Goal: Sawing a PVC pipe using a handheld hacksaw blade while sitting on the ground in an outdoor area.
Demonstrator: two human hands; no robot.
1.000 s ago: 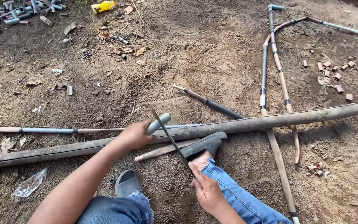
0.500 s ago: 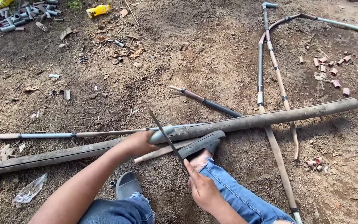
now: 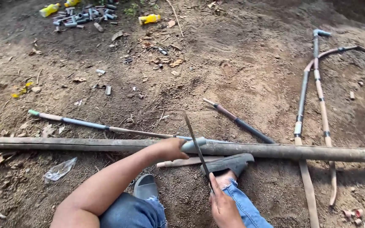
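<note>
Lying across the long dirty pipe [image 3: 275,150], a short grey pipe piece [image 3: 193,144] sits just left of the picture's centre, and a thin dark saw blade [image 3: 196,145] rests slanted on it. The left hand [image 3: 172,148] is wrapped around the near end of that grey piece, fingers closed on it and pressing it against the long pipe. The right hand [image 3: 224,207] is lower down, its fingers closed on the near end of the blade, whose tip points up and away from the person. A dark slipper [image 3: 229,162] on the right foot rests against the long pipe just right of the blade, with a blue jeans leg [image 3: 243,202] behind it; a second grey slipper [image 3: 145,186] lies on the dirt ground [image 3: 241,71] near the left knee. A thinner pale pipe [image 3: 186,161] lies beside the long one, under the hands. Farther out, a slim blue-and-brown pipe [image 3: 85,123] runs off to the left, a dark jointed pipe [image 3: 241,122] angles up behind, and several joined pipes [image 3: 317,97] stand toward the right. A crumpled clear plastic scrap [image 3: 60,169] lies at left. At the far top, grey pipe offcuts [image 3: 83,17] and yellow bottles [image 3: 148,18] are scattered.
</note>
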